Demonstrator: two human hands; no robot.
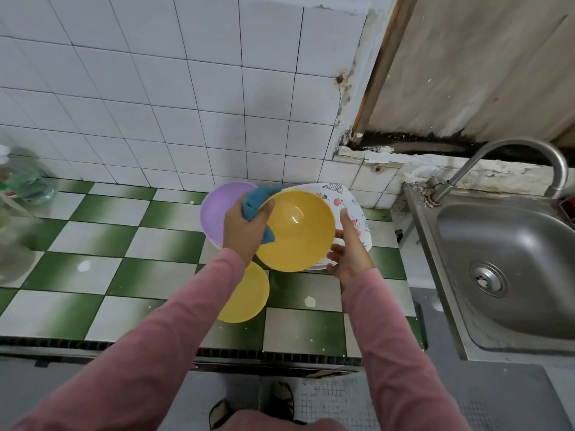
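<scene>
Head view: a green-and-white checked counter has free tiles to the left and a steel sink at its right edge. Over its middle, the left hand grips a tilted yellow bowl and a teal cloth. The right hand, fingers spread straight, sits at the bowl's right rim. Beneath, a purple plate, floral plate and yellow dish are partly hidden. A blurred bottle is cut off at left.

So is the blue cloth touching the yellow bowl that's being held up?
Touching. The head view shows the left hand pressing the blue cloth against the outside of the yellow bowl, with its thumb hooked over the rim.
</scene>
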